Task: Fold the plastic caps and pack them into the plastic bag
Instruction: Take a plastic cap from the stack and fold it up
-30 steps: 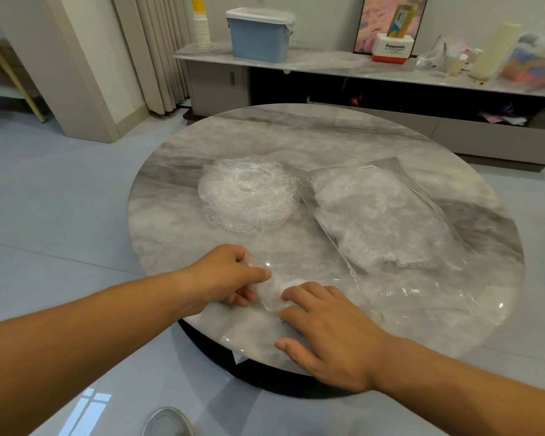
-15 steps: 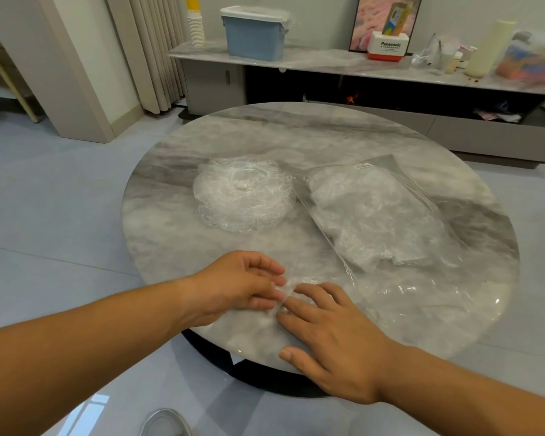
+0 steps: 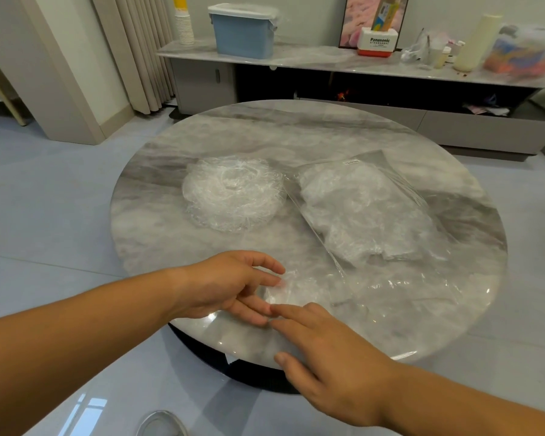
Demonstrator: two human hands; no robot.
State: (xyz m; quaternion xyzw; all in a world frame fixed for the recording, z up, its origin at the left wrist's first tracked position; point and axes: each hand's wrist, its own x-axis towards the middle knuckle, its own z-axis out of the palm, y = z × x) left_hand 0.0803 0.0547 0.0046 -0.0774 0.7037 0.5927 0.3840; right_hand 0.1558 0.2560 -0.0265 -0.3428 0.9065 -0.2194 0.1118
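lying against left hand (image 3: 227, 284), plastic cap (image 3: 301, 286)

The white and red box (image 3: 378, 42) on the long shelf (image 3: 312, 59) says "Panasonic" in dark letters. The plastic bag (image 3: 422, 278) has a tiny white label (image 3: 352, 161), but its words are too small to read.

Head view, downward (near table (image 3: 202, 127))

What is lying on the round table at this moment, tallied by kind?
Pile of caps, too many layers to count: 1
Plastic bag, with folded caps inside: 1
Single cap, nearest the camera: 1
Total: 3
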